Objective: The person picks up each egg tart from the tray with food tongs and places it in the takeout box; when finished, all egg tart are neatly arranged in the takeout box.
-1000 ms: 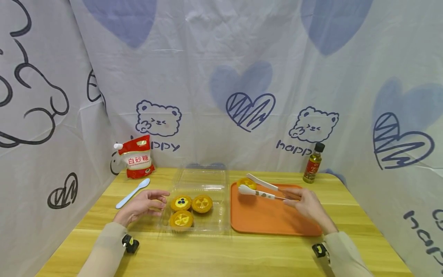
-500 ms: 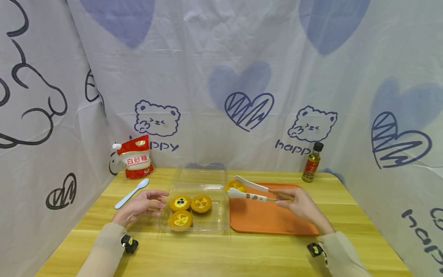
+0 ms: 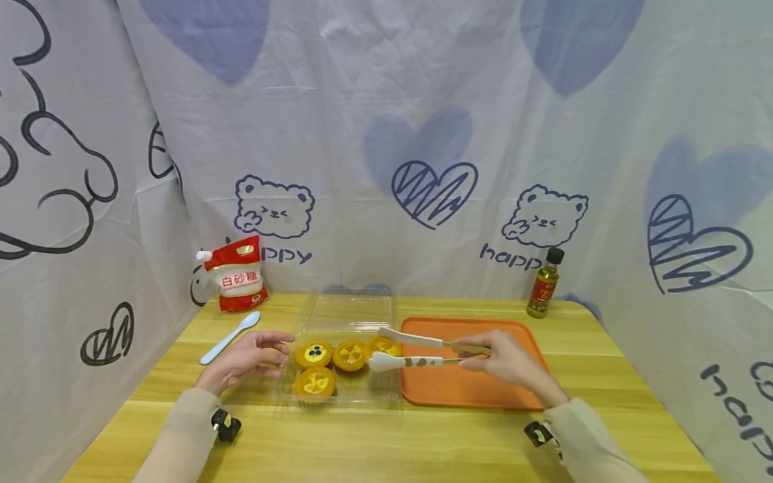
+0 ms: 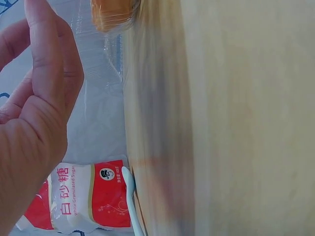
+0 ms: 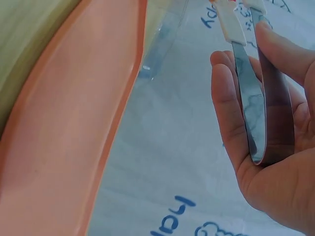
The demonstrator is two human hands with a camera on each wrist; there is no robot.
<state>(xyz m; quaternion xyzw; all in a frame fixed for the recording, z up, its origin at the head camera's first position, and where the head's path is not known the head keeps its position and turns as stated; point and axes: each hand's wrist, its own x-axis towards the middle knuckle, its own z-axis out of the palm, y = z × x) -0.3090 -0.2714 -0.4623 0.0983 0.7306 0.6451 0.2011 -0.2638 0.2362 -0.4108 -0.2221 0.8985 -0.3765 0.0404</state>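
My right hand (image 3: 498,359) grips a pair of food tongs (image 3: 410,362) with white tips and a bent metal spring. An egg tart (image 3: 384,346) lies between the tong tips, over the right side of the clear plastic container (image 3: 368,396). Three other tarts sit in the container's left part: a blueberry-topped tart (image 3: 314,353), a tart with a segmented yellow top (image 3: 351,355), and a yellow-topped tart (image 3: 315,382) nearest me. At the container's left edge, my left hand (image 3: 256,355) holds nothing, its fingers loosely bent. In the right wrist view, my fingers wrap the tongs' metal bend (image 5: 253,113).
An orange tray (image 3: 471,389) lies under and beside my right forearm. At the back left stand a red-and-white sugar bag (image 3: 240,276) and a pale blue spoon (image 3: 231,337). A bottle (image 3: 545,285) with a black cap stands back right. The container's transparent lid (image 3: 353,308) is raised behind.
My right hand has carried the tongs and tart leftward, from above the orange tray to the container's right side. My left hand has stayed at the container's left edge.
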